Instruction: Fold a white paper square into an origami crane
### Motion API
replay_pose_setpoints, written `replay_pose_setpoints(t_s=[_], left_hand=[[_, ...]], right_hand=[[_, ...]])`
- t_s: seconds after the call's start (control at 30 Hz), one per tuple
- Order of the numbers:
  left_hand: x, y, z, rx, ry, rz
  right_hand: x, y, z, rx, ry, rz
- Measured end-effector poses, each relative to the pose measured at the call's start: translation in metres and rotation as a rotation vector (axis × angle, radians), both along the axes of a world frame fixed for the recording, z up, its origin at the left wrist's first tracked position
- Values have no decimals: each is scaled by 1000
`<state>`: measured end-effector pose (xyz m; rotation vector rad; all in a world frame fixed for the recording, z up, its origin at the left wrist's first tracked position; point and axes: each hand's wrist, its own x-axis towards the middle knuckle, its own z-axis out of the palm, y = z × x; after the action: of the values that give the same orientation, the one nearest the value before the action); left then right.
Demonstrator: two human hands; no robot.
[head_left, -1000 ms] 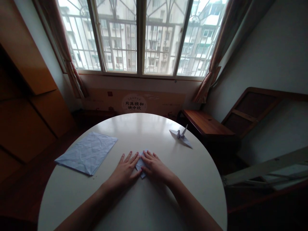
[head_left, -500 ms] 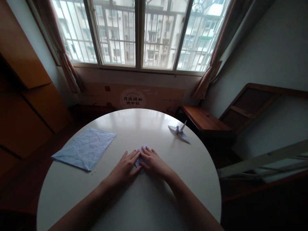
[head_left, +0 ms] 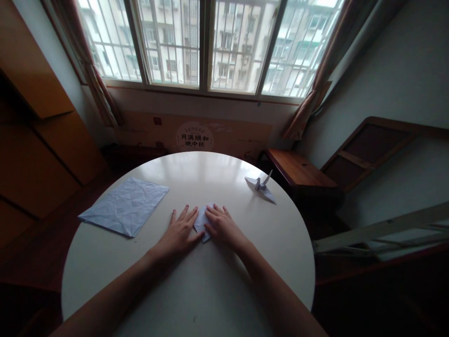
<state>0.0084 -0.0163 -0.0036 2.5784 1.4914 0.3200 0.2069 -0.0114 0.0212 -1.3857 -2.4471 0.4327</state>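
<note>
Grip: both hands lie flat, palms down, fingers spread. Neither grip is clamped on anything. The right hand [head_left: 222, 226] covers the right part of the folded piece [head_left: 200, 220]; the left hand [head_left: 180, 230] lies along its left side, the thumb reaching its lower part.

Position: the piece lies flat on the worktop [head_left: 182, 172], between the hands. Its underside and inner layers are hidden.

Step in hand: by judgement, pressing and smoothing a fold. The next move calls for one hand to steady the piece while the other's fingertips run firmly along the crease, edges kept aligned.

Count, from the grip outward:
- Hands: two.
- Folded piece: one.
- Sheet [head_left: 126, 206]: one creased square visible, on the left, apart from the hands, its outer corner at the worktop rim. Whether further layers lie beneath cannot be told.
- Crane [head_left: 261, 185]: one, on the far right of the worktop, wings spread.
- Stand [head_left: 300, 168]: one, wooden, beyond the crane.
- Curtains [head_left: 94, 79]: two, one each side of the window [head_left: 171, 47].
</note>
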Motion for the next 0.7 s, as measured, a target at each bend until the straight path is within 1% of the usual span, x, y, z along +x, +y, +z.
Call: replay_pose_setpoints(t_s=[0.1, 0.17, 0.23, 0.33, 0.47, 0.53, 0.6, 0.67, 0.7], left_hand=[[0, 0, 4, -52, 7, -55], [0, -1, 8, -82, 12, -69], [1, -2, 12, -96, 15, -60], [1, -3, 16, -105, 18, -47], [1, -3, 16, -109, 26, -52], [1, -3, 15, -106, 28, -55], [1, -2, 15, -103, 27, -60], [0, -2, 14, -98, 20, -68], [0, -2, 13, -94, 15, -71]], right_hand=[[-1, 1, 0, 31, 28, -51], [0, 1, 0, 5, 25, -37], [2, 2, 0, -21, -7, -58], [10, 5, -1, -33, -63, -187], [18, 10, 1, -15, -51, -272], [17, 10, 2, 28, 2, -245], [12, 9, 2, 53, 59, -147], [7, 6, 1, 30, 77, -37], [5, 4, 0, 12, 59, -8]])
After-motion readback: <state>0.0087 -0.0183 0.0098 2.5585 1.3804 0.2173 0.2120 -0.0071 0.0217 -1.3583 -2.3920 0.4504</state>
